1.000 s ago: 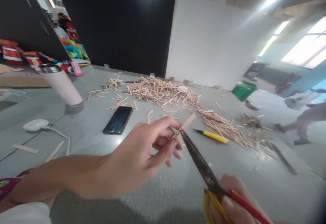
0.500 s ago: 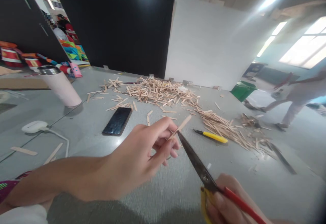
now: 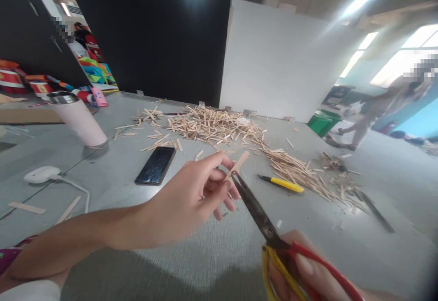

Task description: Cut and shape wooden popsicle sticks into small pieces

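My left hand (image 3: 191, 200) is pinching a wooden stick (image 3: 242, 160) above the grey table (image 3: 205, 262), its long axis slanting away and rightward, rounded end pointing up-right. My right hand (image 3: 303, 264) is gripping scissors (image 3: 253, 209), tips at the stick, which seems not yet cut through. Beyond, short pieces (image 3: 212, 125) are lying heaped, apparently done; longer sticks (image 3: 296, 168) are lying rightward, seemingly left to cut.

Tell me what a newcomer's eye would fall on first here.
Probably the red-and-yellow-handled scissors in the right hand, lower right, their tips at the wooden stick pinched in the left hand, near the centre. Next, likely the heap of wooden pieces behind, against the black panel, and the bright yellow knife right of the stick.
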### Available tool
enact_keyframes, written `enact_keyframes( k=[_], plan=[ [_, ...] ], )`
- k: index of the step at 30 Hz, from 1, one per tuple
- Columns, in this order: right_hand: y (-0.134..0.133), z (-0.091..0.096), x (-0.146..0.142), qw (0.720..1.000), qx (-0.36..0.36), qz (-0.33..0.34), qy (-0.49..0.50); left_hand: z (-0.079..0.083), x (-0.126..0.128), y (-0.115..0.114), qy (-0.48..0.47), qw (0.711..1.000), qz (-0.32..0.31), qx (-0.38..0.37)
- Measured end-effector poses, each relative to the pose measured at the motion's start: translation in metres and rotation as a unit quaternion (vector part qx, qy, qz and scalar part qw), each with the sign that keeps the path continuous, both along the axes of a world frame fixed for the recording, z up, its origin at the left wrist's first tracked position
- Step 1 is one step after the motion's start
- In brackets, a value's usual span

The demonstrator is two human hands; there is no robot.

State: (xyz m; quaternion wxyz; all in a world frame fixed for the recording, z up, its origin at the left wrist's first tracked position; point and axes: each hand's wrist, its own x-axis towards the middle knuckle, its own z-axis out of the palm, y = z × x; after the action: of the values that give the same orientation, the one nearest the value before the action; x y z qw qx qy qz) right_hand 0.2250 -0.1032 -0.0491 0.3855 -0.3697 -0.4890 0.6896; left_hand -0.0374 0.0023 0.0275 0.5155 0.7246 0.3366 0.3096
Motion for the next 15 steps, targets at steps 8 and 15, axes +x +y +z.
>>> enact_keyframes(
  k=[8,15],
  plan=[
    [0.011,0.015,0.01,0.995,-0.053,0.039,-0.074,0.001,0.002,0.003,0.01,1.0,-0.003,0.003],
    [0.019,0.002,0.004,0.994,-0.054,0.03,-0.091,0.002,0.005,0.008,0.021,1.0,0.001,0.011]
  ],
)
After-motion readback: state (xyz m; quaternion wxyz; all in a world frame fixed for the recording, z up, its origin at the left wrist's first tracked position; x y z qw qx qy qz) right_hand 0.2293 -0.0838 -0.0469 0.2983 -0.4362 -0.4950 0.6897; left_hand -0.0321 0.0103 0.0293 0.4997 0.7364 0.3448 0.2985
